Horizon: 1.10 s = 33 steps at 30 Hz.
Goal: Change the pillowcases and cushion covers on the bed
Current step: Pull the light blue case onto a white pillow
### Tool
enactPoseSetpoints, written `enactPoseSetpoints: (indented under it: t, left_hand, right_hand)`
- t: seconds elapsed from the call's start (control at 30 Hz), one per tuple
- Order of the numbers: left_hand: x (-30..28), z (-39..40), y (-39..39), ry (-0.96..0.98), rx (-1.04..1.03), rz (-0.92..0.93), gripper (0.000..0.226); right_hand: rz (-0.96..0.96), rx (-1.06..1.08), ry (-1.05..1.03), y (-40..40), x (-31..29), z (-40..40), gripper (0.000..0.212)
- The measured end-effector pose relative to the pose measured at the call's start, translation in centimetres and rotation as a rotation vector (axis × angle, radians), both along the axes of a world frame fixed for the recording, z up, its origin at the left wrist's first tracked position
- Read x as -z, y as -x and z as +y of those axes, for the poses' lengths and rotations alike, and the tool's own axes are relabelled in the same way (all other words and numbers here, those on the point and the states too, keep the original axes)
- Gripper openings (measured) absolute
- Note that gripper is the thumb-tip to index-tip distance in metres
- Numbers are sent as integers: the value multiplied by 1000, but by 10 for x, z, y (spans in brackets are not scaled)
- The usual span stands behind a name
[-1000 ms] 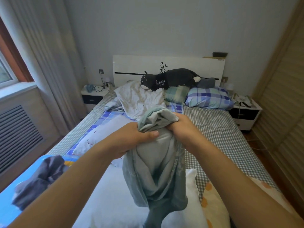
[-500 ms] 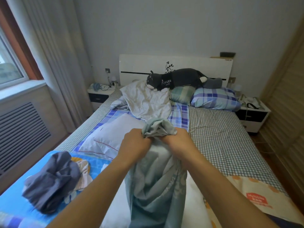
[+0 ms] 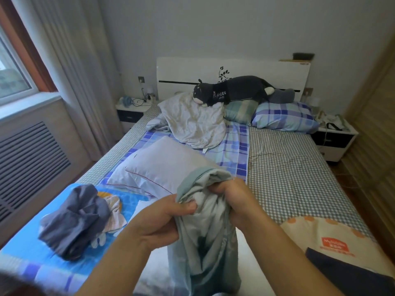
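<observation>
- The bed [image 3: 295, 167] carries a checked sheet; its near end lies under the person's arms.
- A bare white pillow [image 3: 158, 167] lies on the left half of the bed, behind the hands and apart from them.
- A crumpled pale cover [image 3: 192, 120] and a plaid pillow [image 3: 284, 117] sit by the headboard, with a dark plush toy [image 3: 235, 89] resting on top.
- A heap of dark cloth [image 3: 74, 218] lies at near left.
- The grey-green pillowcase [image 3: 205, 231] hangs bunched in front of the person, above the near end of the bed.
- The left hand [image 3: 162, 218] and right hand [image 3: 237, 199] both clamp gathered folds at its top, close together.
- Judgement: the fabric is light, limp and not fragile; it probably slides easily. Take hold at the hemmed open edge, one hand per side, to spread the mouth.
</observation>
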<state>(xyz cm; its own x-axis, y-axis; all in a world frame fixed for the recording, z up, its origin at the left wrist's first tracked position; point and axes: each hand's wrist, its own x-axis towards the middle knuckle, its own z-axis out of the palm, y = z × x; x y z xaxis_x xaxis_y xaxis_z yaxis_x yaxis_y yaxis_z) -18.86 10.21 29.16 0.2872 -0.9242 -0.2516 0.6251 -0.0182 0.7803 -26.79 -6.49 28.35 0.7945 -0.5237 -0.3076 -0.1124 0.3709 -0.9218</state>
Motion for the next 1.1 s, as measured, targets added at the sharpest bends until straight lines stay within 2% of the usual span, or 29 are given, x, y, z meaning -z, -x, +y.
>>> enactPoseSetpoints:
  t: [0.07,0.17,0.27,0.37,0.43,0.5,0.53,0.6,0.7,0.8,0.87,0.97,1.1]
  left_hand:
    - [8,6,1,40,14,31,56]
    - [21,17,-1,-21,-73,138,61]
    - [26,34,-15,-188,-272,206,36]
    - [11,67,-68,-343,-576,145,23]
    - [-11,96,-112,-314,-726,78,31]
    - [-35,129,-150,-277,-821,34,34]
    - [-44,145,-162,-257,-836,7,28]
    - [-47,172,-181,-236,-818,-23,33]
    - [-27,197,-196,-340,-767,-95,30]
    - [4,216,-221,-438,-754,-150,46]
    - [24,227,-242,-493,-793,-155,59]
    - [65,240,-271,-601,-807,-163,43]
    - [124,253,-297,-684,-792,-88,34]
  right_hand:
    - [5,-27,-121,-3,9,10,25]
    - [53,-40,-133,-8,30,25,24]
    - [105,-144,44,-15,58,47,20]
    - [249,-419,312,-33,87,73,26]
    - [342,-557,351,-47,99,81,34]
    - [388,-556,322,-65,106,82,37]
    - [404,-524,317,-76,111,79,34]
    - [445,-451,332,-100,120,72,23]
    - [537,-427,368,-143,141,66,10]
    - [658,-496,489,-197,169,73,12]
    - [737,-592,611,-238,190,81,18]
    - [809,-729,817,-307,234,89,34]
    - [936,-751,1063,-384,317,76,69]
